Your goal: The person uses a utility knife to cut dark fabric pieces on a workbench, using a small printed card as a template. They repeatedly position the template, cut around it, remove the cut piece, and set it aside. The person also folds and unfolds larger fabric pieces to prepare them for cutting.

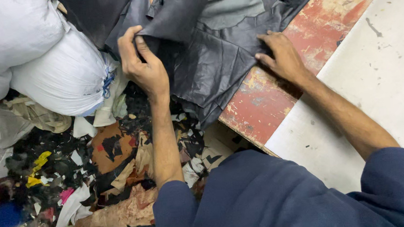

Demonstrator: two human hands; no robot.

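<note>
A sheet of black leather [216, 54] lies rumpled across the upper middle of the frame, draped over the edge of a worn red table [268, 98] and hanging off its left side. The left hand [143, 65], at upper centre-left, pinches a folded flap of that leather between thumb and curled fingers, lifting the edge a little. The right hand [281, 57], right of centre, lies flat on the leather where it meets the red tabletop, fingers spread and pressing down. Both forearms run down to dark blue sleeves [285, 198] at the bottom of the frame. To the right of the red surface sits a pale grey board [378, 90], scuffed with dark marks. At upper left, two bulging white sacks [39, 59] are stacked, one tied shut. Below them, filling the lower left, is a heap of leather and fabric scraps [91, 175] in black, tan, yellow and pink.
</note>
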